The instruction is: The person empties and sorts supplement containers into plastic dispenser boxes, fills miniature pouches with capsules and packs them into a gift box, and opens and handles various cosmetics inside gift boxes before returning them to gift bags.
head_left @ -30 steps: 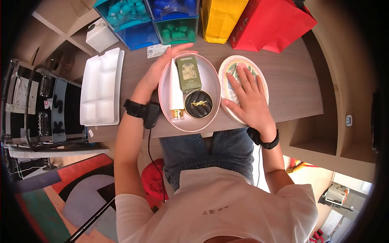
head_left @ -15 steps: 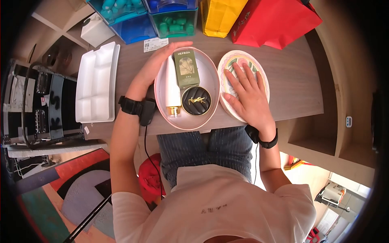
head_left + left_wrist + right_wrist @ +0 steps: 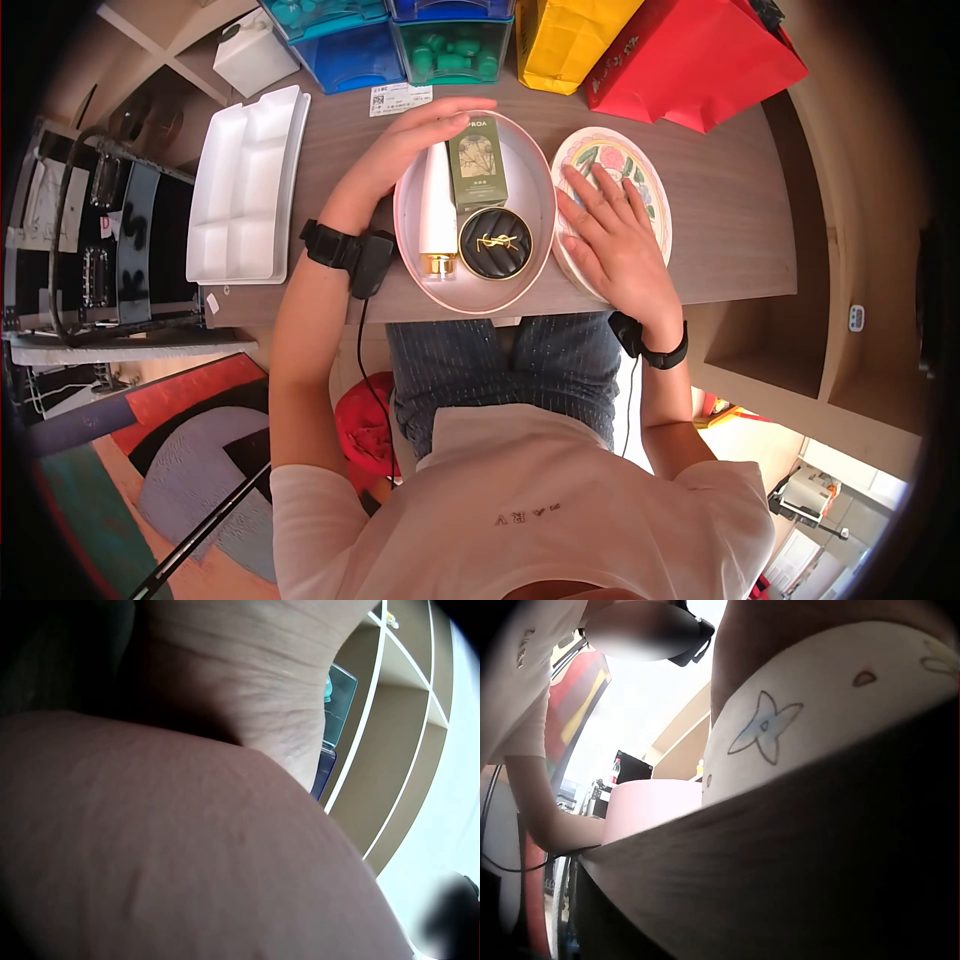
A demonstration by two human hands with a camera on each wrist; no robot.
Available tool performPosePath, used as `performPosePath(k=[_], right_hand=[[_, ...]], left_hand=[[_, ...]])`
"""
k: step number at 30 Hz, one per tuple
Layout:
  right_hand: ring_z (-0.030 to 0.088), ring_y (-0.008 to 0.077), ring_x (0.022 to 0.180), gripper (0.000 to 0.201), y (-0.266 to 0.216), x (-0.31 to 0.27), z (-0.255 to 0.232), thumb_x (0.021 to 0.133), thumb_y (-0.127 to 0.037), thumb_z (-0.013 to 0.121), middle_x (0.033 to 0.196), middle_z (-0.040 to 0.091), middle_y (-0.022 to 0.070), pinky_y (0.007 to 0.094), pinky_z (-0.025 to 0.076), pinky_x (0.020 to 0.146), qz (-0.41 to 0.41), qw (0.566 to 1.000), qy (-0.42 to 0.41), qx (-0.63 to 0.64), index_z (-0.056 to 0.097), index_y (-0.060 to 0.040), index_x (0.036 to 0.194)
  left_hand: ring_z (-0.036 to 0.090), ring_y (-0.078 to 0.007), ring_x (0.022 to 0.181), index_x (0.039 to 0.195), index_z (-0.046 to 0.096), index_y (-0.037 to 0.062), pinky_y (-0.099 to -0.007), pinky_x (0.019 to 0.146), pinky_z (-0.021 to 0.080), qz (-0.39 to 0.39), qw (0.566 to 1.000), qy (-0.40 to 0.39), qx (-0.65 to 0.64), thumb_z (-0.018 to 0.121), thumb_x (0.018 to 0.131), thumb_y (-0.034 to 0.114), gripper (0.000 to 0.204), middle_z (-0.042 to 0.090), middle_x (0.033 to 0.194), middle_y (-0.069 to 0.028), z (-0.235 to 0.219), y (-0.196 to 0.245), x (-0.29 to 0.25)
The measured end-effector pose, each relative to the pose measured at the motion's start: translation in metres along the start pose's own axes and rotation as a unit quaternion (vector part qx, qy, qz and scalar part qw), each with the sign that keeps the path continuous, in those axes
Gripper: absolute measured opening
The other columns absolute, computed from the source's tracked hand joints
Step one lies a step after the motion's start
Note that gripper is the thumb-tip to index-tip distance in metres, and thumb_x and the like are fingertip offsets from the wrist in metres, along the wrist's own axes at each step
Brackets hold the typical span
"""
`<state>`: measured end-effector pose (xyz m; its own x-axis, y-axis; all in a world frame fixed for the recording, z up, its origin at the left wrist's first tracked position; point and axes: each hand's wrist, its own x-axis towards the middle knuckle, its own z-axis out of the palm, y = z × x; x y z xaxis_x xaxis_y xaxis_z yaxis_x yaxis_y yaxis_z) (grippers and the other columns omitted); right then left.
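An oval pink box [image 3: 540, 235] stands on the table, holding a white tube [image 3: 438, 205] with a gold cap, a green carton [image 3: 480, 180] and a round black compact [image 3: 495, 244] with a gold emblem. My left hand [image 3: 415, 137] lies along the box's far left rim, fingers straight, one digit reaching over the tube's top end. To the right is an oval flower-patterned lid [image 3: 655, 190]; its cream side [image 3: 817, 697] shows a blue star flower. Flat on this lid rests my right hand [image 3: 625, 245], fingers spread. Mostly skin of the hand and wrist fills the left wrist view.
A white compartment tray [image 3: 245, 190] stands at the left. Clear drawers [image 3: 455, 60] with green and blue contents, a yellow bag [image 3: 570, 45] and a red bag [image 3: 690, 65] line the back. A paper label [image 3: 400, 98] lies behind the box.
My left hand has shifted inward, so that it now overlaps the tube's top and the carton's corner. The right hand stays on the lid; the head view has moved slightly.
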<state>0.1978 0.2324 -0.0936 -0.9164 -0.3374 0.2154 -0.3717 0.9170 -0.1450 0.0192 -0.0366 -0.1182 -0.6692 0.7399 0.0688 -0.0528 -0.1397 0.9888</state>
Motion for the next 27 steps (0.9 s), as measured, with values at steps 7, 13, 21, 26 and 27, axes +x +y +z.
performPosePath(k=[7,13,21,26,27], right_hand=[[0.032,0.0366,0.152,0.057,-0.0021,0.0004,0.0002,0.102,-0.043,0.057,0.161,0.043,0.0131,0.0551,0.023,0.124,0.029,0.999,0.012,-0.014,0.052,-0.0144,0.150],[0.040,0.0350,0.147,0.055,-0.0037,0.0004,-0.0021,0.099,-0.039,0.063,0.155,0.050,0.0110,0.0544,0.026,0.122,0.024,0.999,0.019,0.008,0.056,-0.0132,0.146],[0.047,0.0340,0.142,0.048,-0.0038,0.0001,-0.0015,0.096,-0.035,0.068,0.148,0.057,0.0089,0.0535,0.032,0.120,0.013,0.999,0.047,0.023,0.064,-0.0122,0.138],[0.048,0.0344,0.141,0.047,-0.0051,0.0003,-0.0031,0.096,-0.034,0.068,0.147,0.058,0.0089,0.0529,0.032,0.119,0.012,0.998,0.052,0.028,0.065,-0.0121,0.137],[0.048,0.0345,0.141,0.047,-0.0051,0.0002,-0.0032,0.095,-0.034,0.068,0.147,0.058,0.0089,0.0528,0.032,0.119,0.011,0.998,0.053,0.027,0.064,-0.0121,0.137]], left_hand=[[0.060,-0.0176,0.126,0.145,0.055,0.0018,-0.0317,0.108,0.046,-0.012,1.000,0.003,-0.003,0.057,0.104,0.029,0.050,0.063,0.138,-0.0100,-0.0001,-0.0011,0.0015],[0.060,-0.0175,0.125,0.145,0.056,0.0026,-0.0315,0.107,0.046,-0.010,1.000,0.009,0.013,0.059,0.102,0.027,0.049,0.063,0.136,-0.0100,0.0016,0.0017,0.0002],[0.061,-0.0171,0.124,0.143,0.059,0.0045,-0.0311,0.105,0.048,-0.005,1.000,0.010,0.014,0.061,0.101,0.026,0.047,0.064,0.135,-0.0092,0.0000,0.0001,0.0011],[0.062,-0.0166,0.123,0.141,0.061,0.0058,-0.0310,0.104,0.049,-0.005,1.000,0.011,0.009,0.062,0.101,0.025,0.044,0.065,0.135,-0.0083,-0.0005,-0.0016,0.0017],[0.061,-0.0165,0.123,0.143,0.059,0.0050,-0.0310,0.105,0.049,-0.004,1.000,0.014,0.013,0.060,0.102,0.023,0.045,0.064,0.135,-0.0084,0.0001,-0.0018,0.0019]])
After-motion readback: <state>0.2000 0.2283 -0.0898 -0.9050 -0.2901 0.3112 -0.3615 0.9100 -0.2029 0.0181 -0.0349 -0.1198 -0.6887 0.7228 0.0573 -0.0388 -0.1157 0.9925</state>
